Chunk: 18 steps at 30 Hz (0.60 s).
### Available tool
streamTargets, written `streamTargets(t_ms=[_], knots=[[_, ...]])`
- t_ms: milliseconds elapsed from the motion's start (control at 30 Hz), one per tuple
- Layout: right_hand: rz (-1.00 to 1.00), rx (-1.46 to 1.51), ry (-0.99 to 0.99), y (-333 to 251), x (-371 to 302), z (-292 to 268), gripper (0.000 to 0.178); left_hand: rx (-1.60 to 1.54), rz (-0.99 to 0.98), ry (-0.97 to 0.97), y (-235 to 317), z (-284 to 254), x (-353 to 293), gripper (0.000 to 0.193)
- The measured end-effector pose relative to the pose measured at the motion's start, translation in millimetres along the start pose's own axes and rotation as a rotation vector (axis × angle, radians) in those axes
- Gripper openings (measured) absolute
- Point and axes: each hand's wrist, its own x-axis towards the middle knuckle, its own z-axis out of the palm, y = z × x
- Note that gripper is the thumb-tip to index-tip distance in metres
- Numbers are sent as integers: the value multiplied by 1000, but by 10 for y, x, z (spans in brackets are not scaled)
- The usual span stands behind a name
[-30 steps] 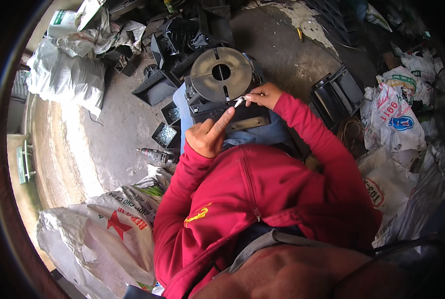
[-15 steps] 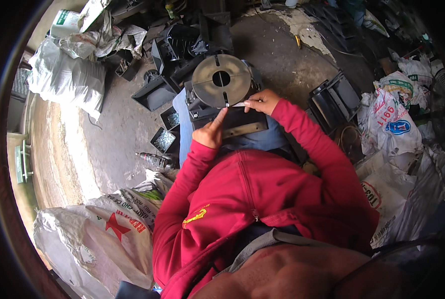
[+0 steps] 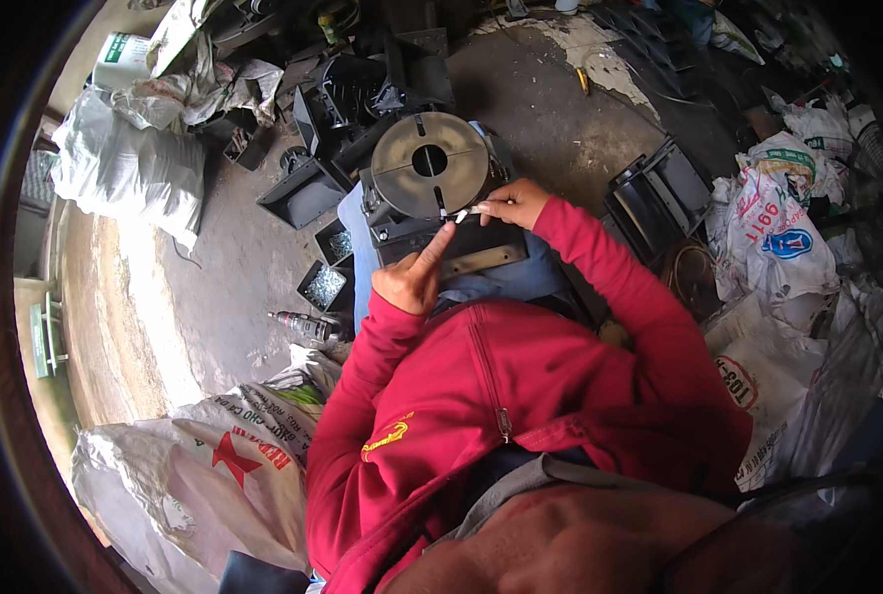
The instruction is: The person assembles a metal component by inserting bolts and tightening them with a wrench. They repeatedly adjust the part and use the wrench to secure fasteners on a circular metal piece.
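Note:
A round brownish-grey metal disc (image 3: 392, 163) with a central hole and narrow slots lies on a dark metal base (image 3: 397, 226) over my lap. My right hand (image 3: 521, 203), fingers closed, pinches a thin pale stick-like tool (image 3: 474, 209) at the disc's near edge. Small white spots show beside its tip; what they are is too small to tell. My left hand (image 3: 409, 282) stretches its index finger toward that tip, with the other fingers folded. Whether this fingertip touches anything I cannot tell. A tan metal bar (image 3: 483, 259) runs along the base's near side.
Two small black bins, one with shiny small parts (image 3: 323, 286), stand left of my lap near a power drill (image 3: 305, 325). Black metal housings (image 3: 308, 188) pile up beyond. Another dark housing (image 3: 659, 198) lies right. White sacks (image 3: 130, 163) line both sides.
The left index finger has drawn back slightly from the disc's slot. The right hand has moved a little left with the pale tool, now tilted. The disc appears slightly shifted with the view.

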Motion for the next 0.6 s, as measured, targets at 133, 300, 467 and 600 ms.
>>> streamTargets(t_ms=[133, 300, 467, 600], knots=[[-25, -5, -5, -19, 36, 15, 30, -69, 110, 147, -54, -61, -56, 59], [9, -35, -12, -77, 8, -32, 31, -29, -60, -2, -56, 75, -77, 58], [-33, -13, -6, 2, 39, 1, 31, -65, 30, 78, -92, -4, -124, 57], [-23, -85, 11, -26, 116, -48, 33, -34, -79, -13, -233, 209, -146, 56]])
